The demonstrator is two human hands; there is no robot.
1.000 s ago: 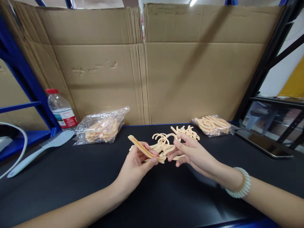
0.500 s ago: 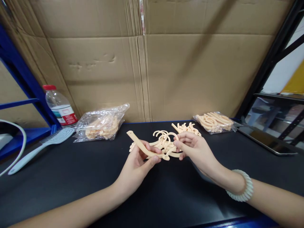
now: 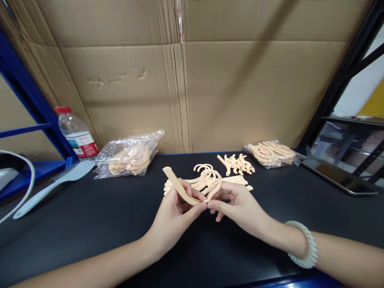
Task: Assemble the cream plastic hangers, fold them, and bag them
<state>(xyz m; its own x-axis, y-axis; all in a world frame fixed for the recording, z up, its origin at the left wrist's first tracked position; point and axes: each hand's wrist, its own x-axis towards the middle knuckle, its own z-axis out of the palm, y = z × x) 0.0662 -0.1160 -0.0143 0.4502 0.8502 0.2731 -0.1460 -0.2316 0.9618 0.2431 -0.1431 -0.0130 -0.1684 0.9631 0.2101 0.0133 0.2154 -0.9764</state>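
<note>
I'm clamping the long strip [image 3: 177, 185] in my left hand [image 3: 172, 214], its axis slanting up-left from the grip; my right hand [image 3: 241, 202] is pinching the curved piece [image 3: 220, 183], ends meeting between my thumbs above the table [image 3: 225, 252].

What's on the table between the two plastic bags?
In the head view, loose beige pieces lie on the black table between the left bag and right bag.

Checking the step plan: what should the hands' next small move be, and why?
Probably press the strip and hook together where their ends appear to meet. The left hand grips the strip, the right hand pinches the hook's near end, and their fingertips crowd that spot, hiding whether it's joined.
</note>
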